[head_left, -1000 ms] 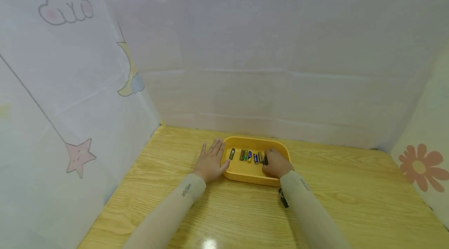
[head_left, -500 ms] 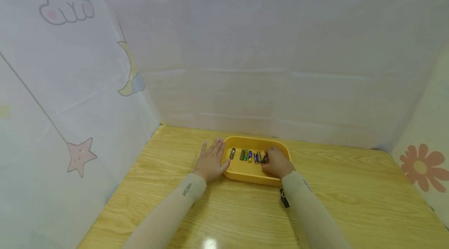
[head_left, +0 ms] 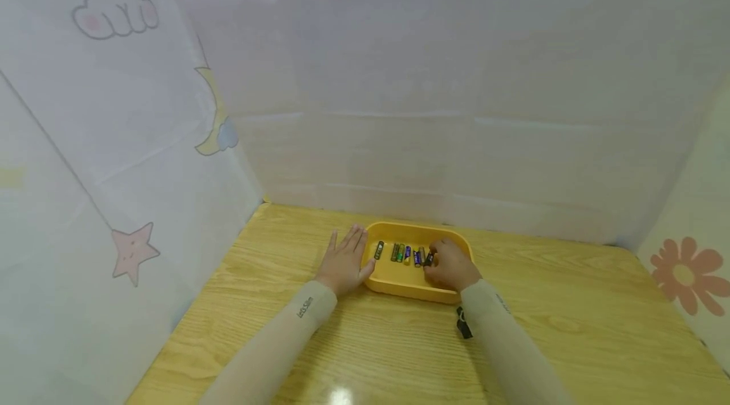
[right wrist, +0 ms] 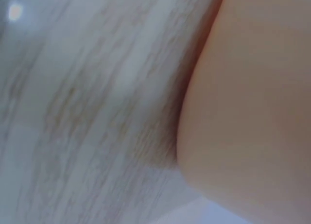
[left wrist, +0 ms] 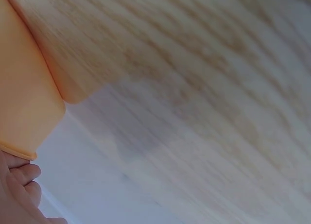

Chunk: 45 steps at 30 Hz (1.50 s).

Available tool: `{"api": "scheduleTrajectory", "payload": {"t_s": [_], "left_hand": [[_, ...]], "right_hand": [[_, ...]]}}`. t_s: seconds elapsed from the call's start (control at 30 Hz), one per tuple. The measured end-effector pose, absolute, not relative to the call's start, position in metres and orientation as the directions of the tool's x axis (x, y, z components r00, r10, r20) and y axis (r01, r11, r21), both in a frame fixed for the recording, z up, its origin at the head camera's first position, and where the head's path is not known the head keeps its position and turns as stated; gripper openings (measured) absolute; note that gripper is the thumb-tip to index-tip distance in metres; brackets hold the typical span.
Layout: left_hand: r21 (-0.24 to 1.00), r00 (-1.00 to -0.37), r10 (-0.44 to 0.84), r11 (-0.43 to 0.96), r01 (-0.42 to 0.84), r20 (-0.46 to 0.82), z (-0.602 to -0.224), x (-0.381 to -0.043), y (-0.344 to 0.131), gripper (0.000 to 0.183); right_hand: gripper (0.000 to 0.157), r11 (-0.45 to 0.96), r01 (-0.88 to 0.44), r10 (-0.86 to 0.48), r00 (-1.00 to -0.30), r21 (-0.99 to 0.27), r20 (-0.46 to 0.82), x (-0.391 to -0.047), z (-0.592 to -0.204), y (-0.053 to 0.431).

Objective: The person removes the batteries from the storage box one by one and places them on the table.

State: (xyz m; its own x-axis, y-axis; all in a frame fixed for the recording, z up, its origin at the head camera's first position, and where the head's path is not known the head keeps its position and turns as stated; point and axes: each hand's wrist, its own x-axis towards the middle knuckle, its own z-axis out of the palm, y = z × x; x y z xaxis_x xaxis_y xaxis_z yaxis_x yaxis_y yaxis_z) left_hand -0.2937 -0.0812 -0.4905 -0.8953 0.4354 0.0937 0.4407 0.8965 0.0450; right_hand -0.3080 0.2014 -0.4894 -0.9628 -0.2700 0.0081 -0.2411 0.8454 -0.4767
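Between the two hands, I see a yellow tray (head_left: pixel 410 291) on a wood-grained table (head_left: pixel 365 348). The left hand (head_left: pixel 342 263) lies spread at the tray's near end, with its thumb on the rim and its other fingers straight, pointing away from the wearer. My left wrist view shows its fingertips at the rim, low in the corner. The right hand (head_left: pixel 452 265) reaches into the opposite end with its fingers curled, and I make out its thumb and forefinger pinching a dark battery (head_left: pixel 429 259) inside the tray; the hand hides part of that grip from me. My right wrist view catches only table and a blurred, smooth tan surface, so it adds nothing about the fingers.

Just beside the right hand's fingertips lie a dull gold battery (head_left: pixel 422 255) and a blue battery (head_left: pixel 417 258). Farther toward the left hand I find a blue-and-yellow battery (head_left: pixel 407 255), then a green battery (head_left: pixel 401 253) close against a brown battery (head_left: pixel 395 252). A dark green battery (head_left: pixel 379 250) lies apart from these, nearest the left thumb.

Under the right forearm's cuff I spot a small black object (head_left: pixel 463 322). Beyond both hands hangs a pale sheet (head_left: pixel 399 94); off the left hand's side is a pink star (head_left: pixel 134 253), off the right's a red flower (head_left: pixel 687 275).
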Motion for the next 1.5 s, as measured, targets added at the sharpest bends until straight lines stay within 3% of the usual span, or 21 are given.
{"api": "scheduleTrajectory", "payload": {"t_s": [0.73,1.07,1.5], "left_hand": [[0.024,-0.888,0.448,0.891,0.453,0.103,-0.491,-0.302,-0.078,0.076],[0.024,-0.894,0.438,0.897,0.442,0.094,-0.491,-0.303,-0.079,0.076],[0.030,-0.890,0.447,0.892,0.451,0.095,-0.493,-0.296,-0.081,0.076]], "right_hand": [[0.055,0.740,-0.305,-0.319,-0.944,-0.599,0.086,-0.298,-0.478,0.210],[0.055,0.703,-0.352,-0.320,-0.933,-0.618,0.166,-0.289,-0.476,0.207],[0.057,0.711,-0.339,-0.304,-0.938,-0.615,0.166,-0.266,-0.469,0.202]]}}
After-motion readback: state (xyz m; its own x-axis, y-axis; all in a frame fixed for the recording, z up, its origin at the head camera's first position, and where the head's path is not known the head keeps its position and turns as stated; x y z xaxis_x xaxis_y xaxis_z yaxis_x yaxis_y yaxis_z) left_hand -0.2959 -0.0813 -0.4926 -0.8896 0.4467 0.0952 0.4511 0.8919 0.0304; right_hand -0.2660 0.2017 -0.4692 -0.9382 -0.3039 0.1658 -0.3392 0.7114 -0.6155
